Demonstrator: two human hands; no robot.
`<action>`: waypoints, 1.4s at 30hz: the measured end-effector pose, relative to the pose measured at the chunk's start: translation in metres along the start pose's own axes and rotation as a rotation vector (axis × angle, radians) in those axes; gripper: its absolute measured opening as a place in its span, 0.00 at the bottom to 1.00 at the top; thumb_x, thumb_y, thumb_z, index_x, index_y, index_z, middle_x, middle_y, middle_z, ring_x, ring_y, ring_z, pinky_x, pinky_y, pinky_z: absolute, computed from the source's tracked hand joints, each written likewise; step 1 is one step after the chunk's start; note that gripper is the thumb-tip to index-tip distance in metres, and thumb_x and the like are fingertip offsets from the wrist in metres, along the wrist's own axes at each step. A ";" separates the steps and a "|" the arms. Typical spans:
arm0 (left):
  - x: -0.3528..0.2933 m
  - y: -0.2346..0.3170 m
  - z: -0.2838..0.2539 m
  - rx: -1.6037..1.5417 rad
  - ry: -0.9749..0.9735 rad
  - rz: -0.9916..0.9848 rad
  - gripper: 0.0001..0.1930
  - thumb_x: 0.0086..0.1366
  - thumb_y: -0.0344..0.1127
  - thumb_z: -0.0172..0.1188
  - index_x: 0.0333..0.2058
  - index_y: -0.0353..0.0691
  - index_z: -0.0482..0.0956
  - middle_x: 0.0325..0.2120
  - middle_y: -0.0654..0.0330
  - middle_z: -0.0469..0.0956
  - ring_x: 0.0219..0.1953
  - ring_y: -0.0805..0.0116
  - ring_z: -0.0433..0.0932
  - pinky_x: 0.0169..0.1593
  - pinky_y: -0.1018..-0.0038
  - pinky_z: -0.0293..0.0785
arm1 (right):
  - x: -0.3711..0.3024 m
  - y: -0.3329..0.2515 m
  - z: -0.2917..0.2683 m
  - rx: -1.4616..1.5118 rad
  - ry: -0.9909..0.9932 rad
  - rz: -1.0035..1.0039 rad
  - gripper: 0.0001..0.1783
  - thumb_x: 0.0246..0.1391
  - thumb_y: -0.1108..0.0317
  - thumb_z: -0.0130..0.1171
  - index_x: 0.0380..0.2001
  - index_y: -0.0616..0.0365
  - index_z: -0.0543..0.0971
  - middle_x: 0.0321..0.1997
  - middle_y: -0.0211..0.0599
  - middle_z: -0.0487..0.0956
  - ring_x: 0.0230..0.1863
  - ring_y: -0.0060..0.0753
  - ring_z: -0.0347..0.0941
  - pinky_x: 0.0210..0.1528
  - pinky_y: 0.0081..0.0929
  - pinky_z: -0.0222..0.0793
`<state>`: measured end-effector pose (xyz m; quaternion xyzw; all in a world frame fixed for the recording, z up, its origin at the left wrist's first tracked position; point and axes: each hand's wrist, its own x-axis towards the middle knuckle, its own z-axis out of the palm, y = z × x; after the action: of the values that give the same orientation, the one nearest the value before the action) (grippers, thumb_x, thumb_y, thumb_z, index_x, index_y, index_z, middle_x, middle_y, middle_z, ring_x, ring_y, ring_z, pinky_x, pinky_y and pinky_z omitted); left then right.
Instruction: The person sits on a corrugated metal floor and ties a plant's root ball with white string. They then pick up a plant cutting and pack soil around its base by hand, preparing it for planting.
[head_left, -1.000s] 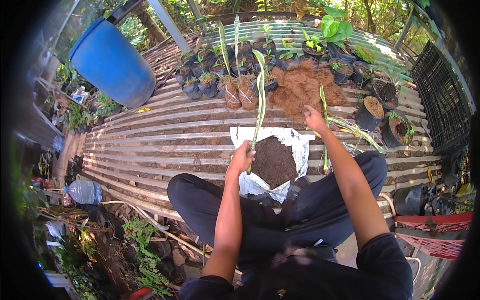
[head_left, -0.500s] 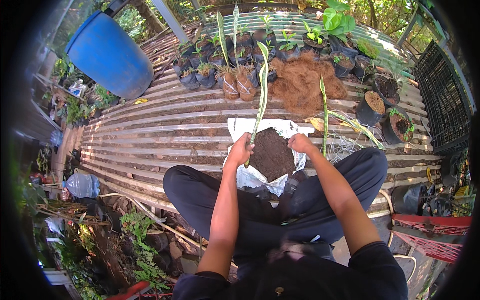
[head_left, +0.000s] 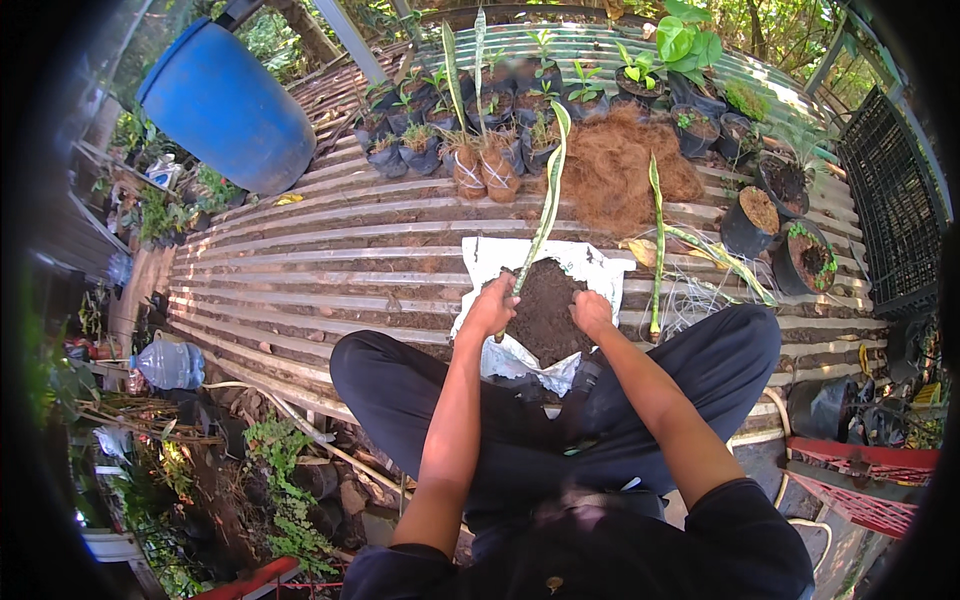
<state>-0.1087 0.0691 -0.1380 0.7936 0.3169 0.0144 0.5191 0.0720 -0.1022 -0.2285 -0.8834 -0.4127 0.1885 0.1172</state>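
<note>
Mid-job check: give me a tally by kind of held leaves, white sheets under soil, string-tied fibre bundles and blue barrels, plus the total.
Long leaf, in the left hand: 1
White sheet: 1
Tied fibre bundles: 2
Blue barrel: 1
Total: 5

The left hand (head_left: 490,308) grips a long, yellow-edged leaf (head_left: 549,205) near its lower end, the blade rising beyond the hand and leaning right. Just right of that hand lies dark soil (head_left: 545,325) on a white sack (head_left: 482,256). The right hand (head_left: 592,313) is at the soil's right edge, its fingertips partly hidden. A second leaf (head_left: 658,240) lies to the right of the right hand; brown fibre (head_left: 630,170) is heaped beyond it. Well beyond the left hand, to its left, stands a blue barrel (head_left: 228,115).
</note>
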 end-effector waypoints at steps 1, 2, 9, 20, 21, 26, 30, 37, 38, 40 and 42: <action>0.000 -0.002 0.000 0.067 -0.011 0.027 0.22 0.68 0.24 0.55 0.59 0.33 0.65 0.58 0.46 0.71 0.47 0.62 0.79 0.42 0.69 0.82 | 0.000 0.001 0.003 -0.006 -0.023 0.020 0.11 0.54 0.60 0.61 0.35 0.55 0.84 0.37 0.53 0.83 0.40 0.56 0.81 0.45 0.48 0.76; 0.000 -0.003 0.000 0.090 -0.006 0.037 0.22 0.68 0.24 0.55 0.60 0.33 0.64 0.58 0.46 0.71 0.47 0.62 0.79 0.43 0.69 0.82 | 0.002 0.001 0.004 0.028 -0.007 0.041 0.10 0.55 0.61 0.60 0.34 0.54 0.84 0.37 0.52 0.83 0.41 0.55 0.81 0.46 0.47 0.76; -0.005 0.003 -0.001 -0.029 -0.003 -0.019 0.22 0.64 0.20 0.54 0.57 0.35 0.66 0.58 0.48 0.71 0.51 0.61 0.78 0.45 0.67 0.81 | 0.013 0.013 -0.004 0.324 -0.032 0.205 0.09 0.54 0.65 0.58 0.34 0.53 0.85 0.40 0.48 0.84 0.45 0.50 0.81 0.51 0.43 0.75; -0.006 0.005 0.000 -0.088 0.021 -0.003 0.17 0.62 0.18 0.56 0.49 0.37 0.69 0.48 0.48 0.76 0.45 0.58 0.81 0.42 0.66 0.82 | 0.009 -0.003 -0.006 0.341 -0.041 0.342 0.12 0.52 0.58 0.68 0.35 0.53 0.86 0.42 0.45 0.84 0.45 0.48 0.81 0.51 0.40 0.75; -0.005 0.005 -0.001 -0.055 0.030 0.005 0.18 0.62 0.18 0.56 0.49 0.37 0.69 0.47 0.48 0.76 0.45 0.57 0.80 0.42 0.65 0.82 | 0.009 -0.004 -0.005 0.364 -0.016 0.344 0.12 0.52 0.58 0.67 0.36 0.52 0.86 0.42 0.45 0.84 0.46 0.48 0.81 0.51 0.40 0.75; -0.004 0.005 -0.001 0.002 0.041 0.027 0.21 0.58 0.16 0.58 0.49 0.37 0.69 0.46 0.49 0.76 0.47 0.55 0.79 0.41 0.63 0.81 | 0.012 0.004 -0.010 0.462 0.084 0.080 0.07 0.53 0.64 0.65 0.33 0.53 0.85 0.44 0.43 0.83 0.45 0.48 0.80 0.47 0.43 0.74; -0.004 0.008 0.000 -0.025 0.051 0.044 0.21 0.57 0.16 0.58 0.49 0.36 0.69 0.45 0.49 0.77 0.46 0.58 0.80 0.40 0.65 0.80 | 0.013 0.016 -0.023 0.282 0.289 -0.070 0.04 0.52 0.69 0.64 0.30 0.57 0.83 0.51 0.38 0.79 0.44 0.49 0.79 0.46 0.45 0.74; -0.006 0.013 -0.002 -0.046 0.015 0.016 0.21 0.58 0.15 0.55 0.51 0.35 0.69 0.49 0.49 0.76 0.47 0.60 0.80 0.40 0.68 0.79 | 0.037 0.024 -0.023 0.107 0.134 -0.124 0.04 0.53 0.72 0.57 0.31 0.60 0.80 0.49 0.48 0.79 0.43 0.56 0.79 0.45 0.49 0.75; -0.007 0.013 -0.002 -0.060 0.029 0.038 0.21 0.58 0.15 0.54 0.51 0.35 0.69 0.50 0.49 0.76 0.47 0.60 0.80 0.40 0.68 0.79 | 0.041 0.024 -0.020 0.070 0.065 -0.052 0.04 0.53 0.73 0.56 0.30 0.60 0.79 0.47 0.51 0.80 0.42 0.57 0.79 0.45 0.49 0.75; -0.007 0.013 -0.003 -0.093 0.033 0.035 0.22 0.58 0.14 0.54 0.52 0.35 0.69 0.51 0.49 0.75 0.48 0.60 0.80 0.40 0.68 0.80 | 0.042 0.025 -0.015 0.059 0.189 -0.154 0.04 0.53 0.74 0.54 0.30 0.62 0.78 0.40 0.54 0.81 0.41 0.57 0.79 0.44 0.50 0.75; -0.007 0.014 -0.003 -0.148 0.022 0.002 0.24 0.57 0.14 0.55 0.53 0.34 0.68 0.52 0.48 0.75 0.49 0.61 0.80 0.41 0.68 0.80 | 0.044 0.025 -0.013 0.104 0.261 -0.175 0.04 0.53 0.74 0.54 0.30 0.62 0.78 0.36 0.55 0.82 0.41 0.57 0.80 0.43 0.49 0.75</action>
<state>-0.1090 0.0644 -0.1229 0.7534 0.3198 0.0470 0.5727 0.1210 -0.0850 -0.2360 -0.8538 -0.4590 0.0826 0.2316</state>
